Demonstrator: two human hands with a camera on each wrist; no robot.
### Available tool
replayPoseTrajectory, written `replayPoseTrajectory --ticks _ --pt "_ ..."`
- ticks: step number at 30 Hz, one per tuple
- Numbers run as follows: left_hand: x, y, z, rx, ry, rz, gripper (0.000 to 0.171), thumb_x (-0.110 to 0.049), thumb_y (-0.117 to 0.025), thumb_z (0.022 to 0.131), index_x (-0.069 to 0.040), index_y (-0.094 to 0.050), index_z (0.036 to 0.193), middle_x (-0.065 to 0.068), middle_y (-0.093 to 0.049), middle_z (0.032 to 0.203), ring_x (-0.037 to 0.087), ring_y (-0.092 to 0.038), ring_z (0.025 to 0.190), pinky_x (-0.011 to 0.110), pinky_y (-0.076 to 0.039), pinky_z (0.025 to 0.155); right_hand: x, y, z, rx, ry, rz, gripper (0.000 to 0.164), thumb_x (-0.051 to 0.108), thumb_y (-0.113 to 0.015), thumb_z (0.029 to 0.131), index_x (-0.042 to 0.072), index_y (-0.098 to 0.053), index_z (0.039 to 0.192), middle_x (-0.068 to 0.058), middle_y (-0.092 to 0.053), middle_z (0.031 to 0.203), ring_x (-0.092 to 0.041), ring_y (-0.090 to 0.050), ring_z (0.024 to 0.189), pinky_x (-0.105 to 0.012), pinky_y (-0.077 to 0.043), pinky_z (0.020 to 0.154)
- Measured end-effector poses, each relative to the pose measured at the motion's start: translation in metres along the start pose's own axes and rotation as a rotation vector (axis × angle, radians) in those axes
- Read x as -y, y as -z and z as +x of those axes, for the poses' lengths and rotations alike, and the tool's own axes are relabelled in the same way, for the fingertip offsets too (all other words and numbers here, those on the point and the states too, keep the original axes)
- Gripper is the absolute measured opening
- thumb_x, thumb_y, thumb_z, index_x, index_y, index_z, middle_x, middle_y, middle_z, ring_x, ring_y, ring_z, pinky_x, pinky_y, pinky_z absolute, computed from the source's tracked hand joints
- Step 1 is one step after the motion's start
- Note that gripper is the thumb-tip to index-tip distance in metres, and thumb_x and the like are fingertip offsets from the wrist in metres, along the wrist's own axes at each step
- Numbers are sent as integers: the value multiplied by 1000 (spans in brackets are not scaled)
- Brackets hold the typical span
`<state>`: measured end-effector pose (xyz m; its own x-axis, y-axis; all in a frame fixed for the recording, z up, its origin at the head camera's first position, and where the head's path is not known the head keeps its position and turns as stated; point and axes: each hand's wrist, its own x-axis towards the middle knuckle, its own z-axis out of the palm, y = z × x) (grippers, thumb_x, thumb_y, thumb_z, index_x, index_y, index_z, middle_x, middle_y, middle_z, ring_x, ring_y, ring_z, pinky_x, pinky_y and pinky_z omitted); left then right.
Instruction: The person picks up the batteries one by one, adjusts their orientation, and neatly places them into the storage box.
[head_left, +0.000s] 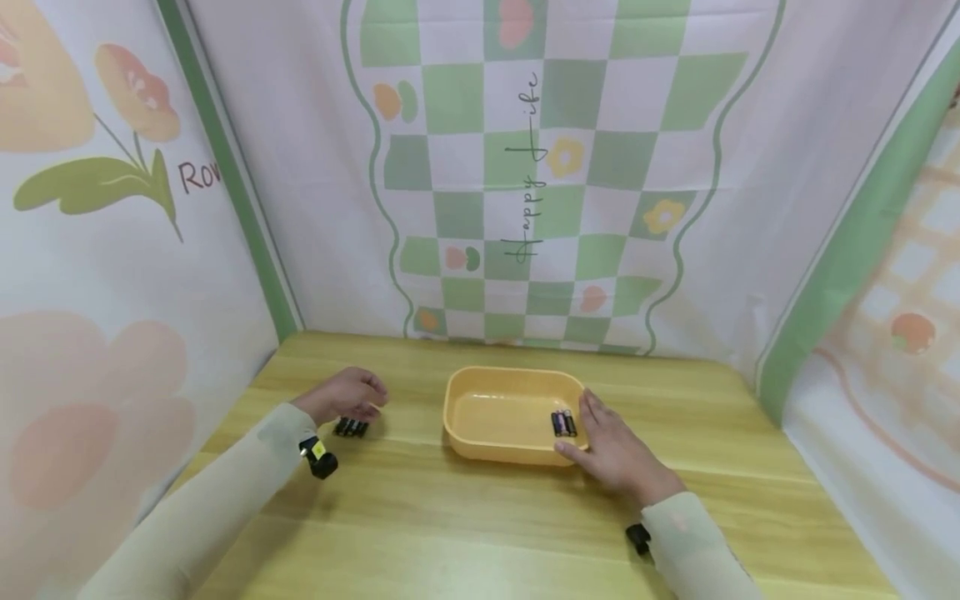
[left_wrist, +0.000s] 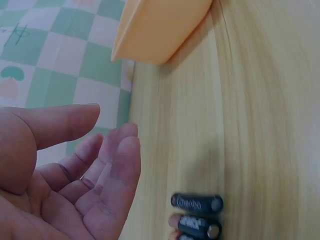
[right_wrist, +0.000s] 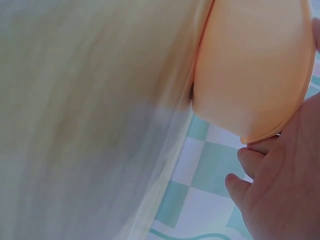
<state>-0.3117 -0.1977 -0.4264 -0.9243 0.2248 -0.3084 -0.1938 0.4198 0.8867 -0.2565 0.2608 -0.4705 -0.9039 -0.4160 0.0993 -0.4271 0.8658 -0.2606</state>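
My left hand [head_left: 348, 395] hovers above several black batteries [head_left: 351, 428] lying side by side on the table. In the left wrist view its fingers are loosely bent, with nothing between them and the thumb; the batteries [left_wrist: 196, 204] sit below and to the side of it. A yellow-orange plastic tray [head_left: 480, 451] stands right of that hand. Several more black batteries [head_left: 564, 423] lie at the right end inside it. My right hand [head_left: 618, 454] rests against the tray's right end, its fingers straight along the rim and its thumb at the front edge.
The light wood table [head_left: 480, 525] ends at a patterned cloth wall [head_left: 517, 208] behind the tray. Cloth walls also stand at left and right. A small black device [head_left: 321, 460] is strapped at the left wrist, another [head_left: 638, 538] at the right.
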Motion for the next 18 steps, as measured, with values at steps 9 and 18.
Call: replayPoseTrajectory --ticks 9,18 --pt "12 11 -5 -27 31 4 28 -3 -63 92 11 -54 115 22 -62 99 25 -64 79 36 -60 71 0 3 1 1 -1 1 99 70 -35 94 -10 -12 150 -22 -3 159 -37 -7 145 -54 -14 117" --pt "30 22 -10 -68 55 32 31 -3 -64 91 11 -53 117 19 -65 99 23 -64 79 35 -59 72 1 0 1 6 1 -6 100 71 -33 94 -10 -11 150 -22 -3 159 -37 -7 145 -53 -14 117"
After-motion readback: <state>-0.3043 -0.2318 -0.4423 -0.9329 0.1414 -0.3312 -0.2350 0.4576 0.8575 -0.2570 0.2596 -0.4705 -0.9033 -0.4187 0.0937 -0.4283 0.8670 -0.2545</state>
